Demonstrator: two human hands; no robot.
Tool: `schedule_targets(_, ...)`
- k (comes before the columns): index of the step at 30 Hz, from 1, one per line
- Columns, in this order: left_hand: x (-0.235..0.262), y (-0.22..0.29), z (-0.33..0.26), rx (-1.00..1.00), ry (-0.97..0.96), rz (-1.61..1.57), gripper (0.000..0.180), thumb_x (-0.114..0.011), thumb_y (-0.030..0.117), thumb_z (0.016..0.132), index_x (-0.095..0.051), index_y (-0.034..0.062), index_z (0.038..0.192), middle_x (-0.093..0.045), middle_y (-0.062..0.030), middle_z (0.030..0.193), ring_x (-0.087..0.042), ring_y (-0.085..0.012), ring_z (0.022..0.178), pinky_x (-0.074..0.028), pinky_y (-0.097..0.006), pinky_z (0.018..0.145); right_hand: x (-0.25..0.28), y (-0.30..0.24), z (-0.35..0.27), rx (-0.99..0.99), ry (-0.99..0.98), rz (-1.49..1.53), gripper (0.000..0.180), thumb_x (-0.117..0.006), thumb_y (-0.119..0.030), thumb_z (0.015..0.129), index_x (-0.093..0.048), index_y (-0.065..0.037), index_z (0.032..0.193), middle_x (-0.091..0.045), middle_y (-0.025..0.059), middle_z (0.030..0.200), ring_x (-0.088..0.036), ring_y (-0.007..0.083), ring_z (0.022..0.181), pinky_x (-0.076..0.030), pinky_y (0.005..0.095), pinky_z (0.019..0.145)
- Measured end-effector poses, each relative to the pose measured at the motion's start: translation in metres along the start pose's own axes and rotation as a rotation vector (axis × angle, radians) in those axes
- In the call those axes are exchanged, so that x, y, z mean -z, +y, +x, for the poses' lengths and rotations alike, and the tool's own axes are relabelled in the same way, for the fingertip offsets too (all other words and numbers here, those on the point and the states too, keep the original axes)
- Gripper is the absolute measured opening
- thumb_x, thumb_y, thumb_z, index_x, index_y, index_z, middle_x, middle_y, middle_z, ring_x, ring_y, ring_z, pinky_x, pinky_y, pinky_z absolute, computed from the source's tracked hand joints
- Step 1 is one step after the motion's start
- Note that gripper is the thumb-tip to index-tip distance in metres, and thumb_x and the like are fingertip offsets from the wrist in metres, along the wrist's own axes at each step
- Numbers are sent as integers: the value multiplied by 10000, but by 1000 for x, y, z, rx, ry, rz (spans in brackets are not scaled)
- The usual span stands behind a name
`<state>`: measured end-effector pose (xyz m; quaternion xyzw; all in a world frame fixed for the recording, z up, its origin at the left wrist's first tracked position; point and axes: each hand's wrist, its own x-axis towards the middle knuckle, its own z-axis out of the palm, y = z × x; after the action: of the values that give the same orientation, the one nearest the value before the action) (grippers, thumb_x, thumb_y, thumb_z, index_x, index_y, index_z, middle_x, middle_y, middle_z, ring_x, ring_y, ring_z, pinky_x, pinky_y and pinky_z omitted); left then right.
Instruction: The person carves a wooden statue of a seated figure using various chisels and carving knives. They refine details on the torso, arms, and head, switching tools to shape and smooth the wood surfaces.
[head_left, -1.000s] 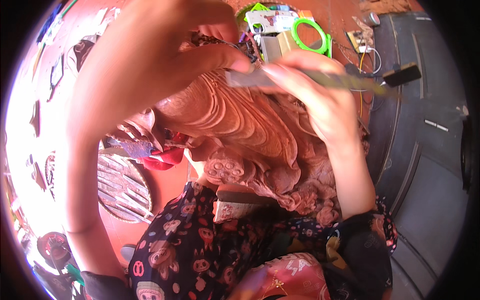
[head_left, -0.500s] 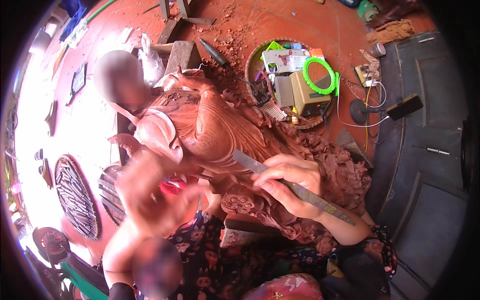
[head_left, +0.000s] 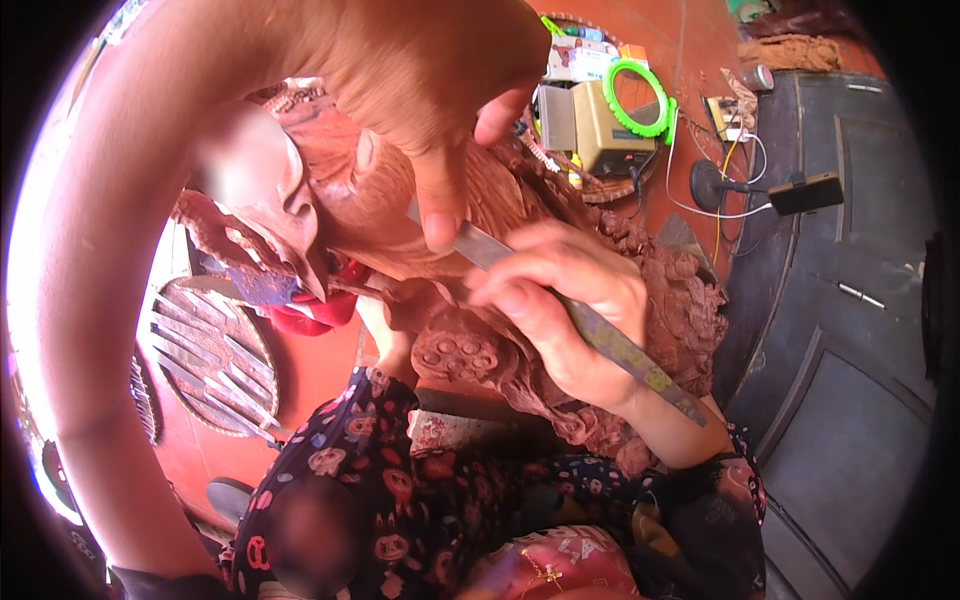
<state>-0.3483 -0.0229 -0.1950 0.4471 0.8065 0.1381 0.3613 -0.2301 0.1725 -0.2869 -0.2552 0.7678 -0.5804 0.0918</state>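
A reddish-brown carved wooden statue (head_left: 380, 190), with flowing folds and dense curled relief, lies across in front of me. My right hand (head_left: 585, 310) is closed around a flat steel chisel (head_left: 625, 350), whose narrow end slants up and left onto the smooth folds. From the upper left, my left hand (head_left: 430, 80) reaches over the statue with its thumb pointing down. That thumb crosses in front of the blade near its tip; whether it presses on it I cannot tell. Thumb and one visible finger are apart, and the other fingers are hidden behind the hand.
Left of the statue, a round tray (head_left: 215, 350) bears several flat chisels. A beige box-shaped device (head_left: 610, 130) and a green ring-framed mirror (head_left: 640, 98) stand at the upper right. Beyond them are a phone on a stand (head_left: 805, 193), loose cables and a dark panelled wooden surface (head_left: 850, 420).
My left hand has swung up and across from the lower left to over the statue, its thumb now at the blade. My right hand keeps the chisel. The view has shifted slightly.
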Motion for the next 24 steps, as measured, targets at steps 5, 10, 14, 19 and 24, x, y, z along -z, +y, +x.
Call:
schedule_targets(5, -12, 10, 2, 66, 94, -7, 531, -825, 360, 769, -683, -41, 1087, -706, -218, 924, -696, -265, 837, -566, -329, 727, 7, 7, -7, -77, 38, 57, 117, -618, -53, 936, -689, 29, 890, -679, 113, 874, -652, 179, 809, -511, 291, 733)
schedule_targets(10, -4, 18, 12, 280, 22, -159, 381, -828, 318, 770, -731, -29, 895, -711, -184, 795, -692, -223, 689, -553, -303, 595, 2, 5, 3, -16, 20, 58, 144, -621, -71, 940, -686, 40, 875, -679, 114, 869, -657, 168, 790, -522, 283, 713)
schedule_targets(14, -20, 10, 0, 123, 205, -51, 356, -835, 296, 756, -743, -18, 896, -726, -153, 818, -709, -226, 709, -576, -303, 620, 7, 18, 3, -3, 65, 229, 86, -654, -12, 906, -699, 61, 893, -685, 103, 824, -645, 131, 730, -500, 246, 636)
schedule_targets(19, -34, -11, 8, -41, 351, -131, 346, -849, 251, 722, -735, -10, 919, -726, -129, 858, -711, -227, 756, -582, -300, 690, 13, 8, 11, -6, 40, 152, 126, -662, -65, 919, -696, 50, 881, -689, 97, 806, -653, 140, 712, -501, 265, 619)
schedule_targets(24, -59, -19, 15, 41, 560, -131, 381, -863, 173, 563, -671, -20, 829, -657, -112, 828, -659, -262, 838, -511, -363, 768, 21, 24, 9, -71, 37, 230, 122, -681, -97, 909, -719, 13, 875, -692, 85, 786, -650, 148, 676, -492, 265, 605)
